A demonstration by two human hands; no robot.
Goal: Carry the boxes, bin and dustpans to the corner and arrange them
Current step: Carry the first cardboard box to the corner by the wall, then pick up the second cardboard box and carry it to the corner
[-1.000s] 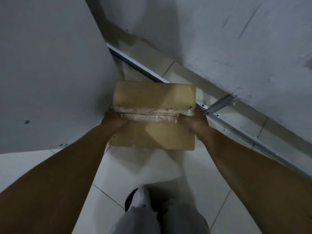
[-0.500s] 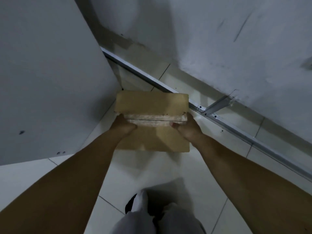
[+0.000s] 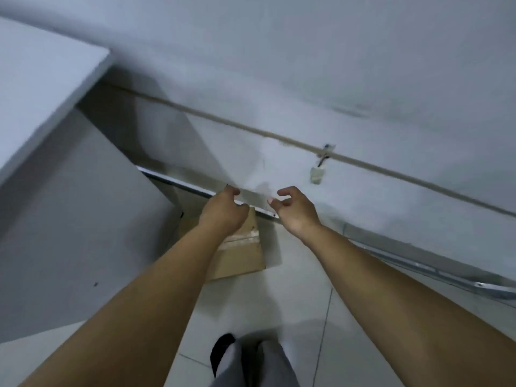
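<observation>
Cardboard box (image 3: 240, 255) on tiled floor (image 3: 293, 303) in corner, metal rail (image 3: 391, 258) beside, both hands' fingers (image 3: 284, 192) loosely curled, empty

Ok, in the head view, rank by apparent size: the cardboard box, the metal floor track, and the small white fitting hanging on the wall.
1. Metal floor track: longest, running along the wall base.
2. Cardboard box: partly hidden behind the left forearm, so its full size is unsure.
3. White wall fitting: clearly smallest, though farther from the camera.
</observation>
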